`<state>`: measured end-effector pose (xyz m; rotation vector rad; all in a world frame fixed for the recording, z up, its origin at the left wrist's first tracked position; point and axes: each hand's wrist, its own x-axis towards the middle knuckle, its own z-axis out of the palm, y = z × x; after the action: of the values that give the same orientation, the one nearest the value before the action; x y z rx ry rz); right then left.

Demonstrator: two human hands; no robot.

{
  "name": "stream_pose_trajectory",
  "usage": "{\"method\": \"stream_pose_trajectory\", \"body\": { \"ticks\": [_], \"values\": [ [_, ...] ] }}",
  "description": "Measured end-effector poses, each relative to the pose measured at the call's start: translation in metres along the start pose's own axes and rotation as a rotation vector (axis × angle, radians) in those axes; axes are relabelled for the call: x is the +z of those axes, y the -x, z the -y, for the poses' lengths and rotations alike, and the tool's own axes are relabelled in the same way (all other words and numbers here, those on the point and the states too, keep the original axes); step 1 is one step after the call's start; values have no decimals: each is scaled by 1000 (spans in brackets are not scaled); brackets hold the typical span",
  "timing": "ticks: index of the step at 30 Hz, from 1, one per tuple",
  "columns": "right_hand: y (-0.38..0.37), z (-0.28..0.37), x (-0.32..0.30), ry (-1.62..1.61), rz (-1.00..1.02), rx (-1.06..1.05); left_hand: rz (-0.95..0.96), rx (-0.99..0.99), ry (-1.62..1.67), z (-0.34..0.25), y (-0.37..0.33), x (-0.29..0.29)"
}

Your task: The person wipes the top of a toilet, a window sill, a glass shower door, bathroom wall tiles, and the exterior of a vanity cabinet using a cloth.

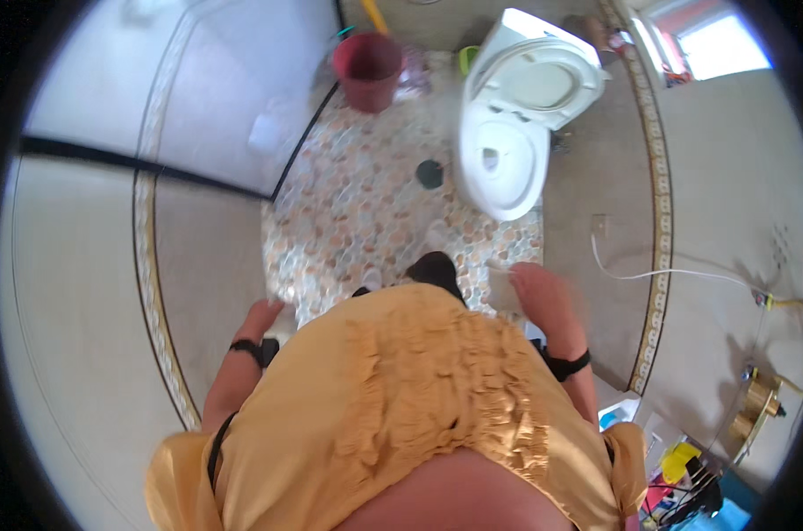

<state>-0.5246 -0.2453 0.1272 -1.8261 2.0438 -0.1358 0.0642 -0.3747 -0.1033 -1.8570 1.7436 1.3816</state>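
My right hand (540, 288) hangs low on the right, blurred, its fingers curled by a pale flat piece (502, 285) that it seems to grip; its kind is not clear. On the left, my left hand (263, 316) is down beside my yellow ruffled top (392, 380). Something whitish (284, 324) shows next to it, and its fingers are mostly hidden. Each wrist wears a black band. Ahead to the right stands a white toilet (507, 190), with its seat and lid (543, 82) raised and the bowl exposed. Neither hand touches the toilet.
A dark red bucket (368, 73) stands at the far left by a glass partition (233, 97). A dark round patch (430, 174) lies on the pebble-patterned floor (357, 195). A white cable (649, 275) runs along the right wall. Cluttered items (680, 465) sit at the lower right.
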Motion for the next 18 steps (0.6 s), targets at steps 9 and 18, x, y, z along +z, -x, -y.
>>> {"method": "stream_pose_trajectory", "body": {
  "ticks": [9,18],
  "values": [
    [-128,-74,-33,-188,20,0,1,-164,-46,-128,-28,-39],
    [-217,-143,-59,-407,7,-18,14,-105,3,-349,-83,-109]
  ]
}}
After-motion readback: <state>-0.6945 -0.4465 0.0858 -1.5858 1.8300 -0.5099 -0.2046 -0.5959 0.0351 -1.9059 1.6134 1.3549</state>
